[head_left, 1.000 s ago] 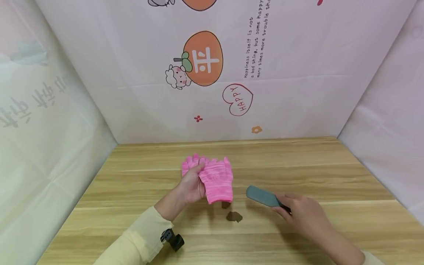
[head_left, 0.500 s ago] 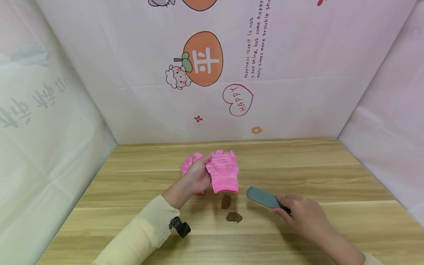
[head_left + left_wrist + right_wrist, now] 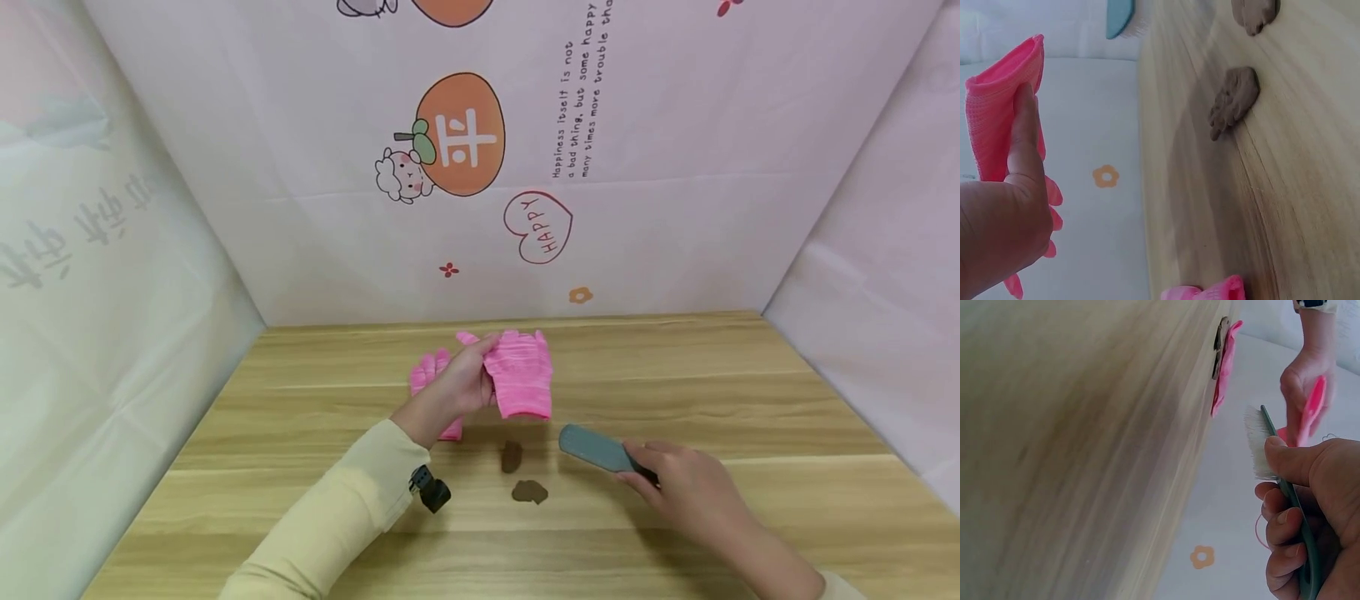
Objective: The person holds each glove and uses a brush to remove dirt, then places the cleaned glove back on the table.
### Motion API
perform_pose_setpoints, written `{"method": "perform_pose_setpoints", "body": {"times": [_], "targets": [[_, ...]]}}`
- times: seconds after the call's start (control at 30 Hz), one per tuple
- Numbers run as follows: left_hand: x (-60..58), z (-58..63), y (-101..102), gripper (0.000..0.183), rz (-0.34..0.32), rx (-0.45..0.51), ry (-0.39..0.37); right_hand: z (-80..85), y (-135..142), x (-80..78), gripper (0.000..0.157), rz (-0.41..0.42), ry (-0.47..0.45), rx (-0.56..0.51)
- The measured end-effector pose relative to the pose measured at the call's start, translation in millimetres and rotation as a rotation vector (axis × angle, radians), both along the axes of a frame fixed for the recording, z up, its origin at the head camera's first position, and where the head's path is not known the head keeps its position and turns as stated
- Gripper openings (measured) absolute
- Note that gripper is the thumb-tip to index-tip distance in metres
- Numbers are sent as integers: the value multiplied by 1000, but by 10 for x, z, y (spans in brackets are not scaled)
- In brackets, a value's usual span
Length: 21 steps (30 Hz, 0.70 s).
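A pink knit glove [image 3: 521,375] is pinched in my left hand [image 3: 467,382], lifted above the table with its cuff hanging toward me. A second pink glove [image 3: 429,371] lies on the tabletop behind that wrist, partly hidden by it. My right hand [image 3: 686,487] grips a grey-green brush [image 3: 596,447] by its handle; the right wrist view shows its pale bristles [image 3: 1261,447] facing away from the palm. Between the hands, two brown clay-like lumps lie apart on the wood: one lump [image 3: 512,457] farther off, the other lump [image 3: 530,492] nearer.
The wood-grain table [image 3: 337,475] meets a printed white sheet [image 3: 337,250] at its back edge. White sheets also enclose the left and right sides. A small black camera [image 3: 431,489] is strapped at my left wrist.
My left hand has moved up and to the right, carrying its glove away from the other glove and uncovering the farther brown lump. The right hand and brush have barely moved.
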<state>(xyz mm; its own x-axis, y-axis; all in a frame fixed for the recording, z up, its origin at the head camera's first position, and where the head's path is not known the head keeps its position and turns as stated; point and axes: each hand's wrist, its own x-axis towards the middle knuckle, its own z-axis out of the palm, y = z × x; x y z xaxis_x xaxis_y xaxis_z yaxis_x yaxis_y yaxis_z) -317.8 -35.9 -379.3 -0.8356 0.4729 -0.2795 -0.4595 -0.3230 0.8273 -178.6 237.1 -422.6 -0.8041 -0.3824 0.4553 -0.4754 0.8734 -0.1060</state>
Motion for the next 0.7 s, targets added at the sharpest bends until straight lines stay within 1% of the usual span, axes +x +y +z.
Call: {"method": "perform_pose_setpoints", "body": {"times": [0.13,0.4,0.53,0.7], "targets": [[-79,-80,48,35,38,-53,-8,-5,-1,-7,36,1,8,5],[-223,-252,141,36,66,-122,-22,-9,12,1,37,-7,-37,4],[-286,-331,207,36,32,-161,-13,-8,13,2,37,-10,-51,0],[-324,-399,272,38,-23,-217,2,-16,17,1,38,-8,-52,7]]}}
